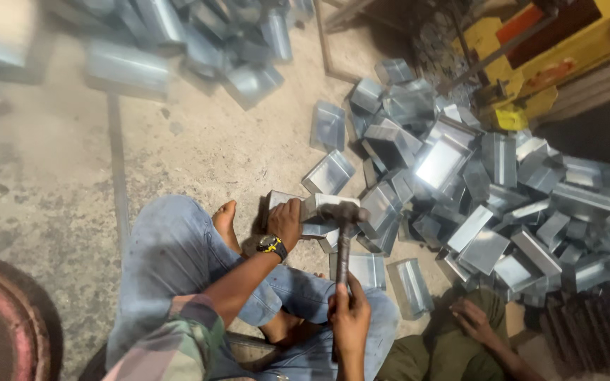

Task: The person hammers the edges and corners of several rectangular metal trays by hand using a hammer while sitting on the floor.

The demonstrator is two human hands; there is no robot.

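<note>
Shiny sheet-metal boxes (460,190); rough matt concrete floor (199,141); dark metal hammer (344,236); denim jeans (171,261).

- No package, label, sign or screen was to be seen in the head view.
- Only bare sheet-metal pieces and plain painted surfaces were shown; no printed wrapper, tag or display could be made out on them.

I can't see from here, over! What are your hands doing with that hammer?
Left hand pins a folded metal box to the floor. Right hand grips the hammer, head on the box. Pile of metal boxes close on the right.
</note>
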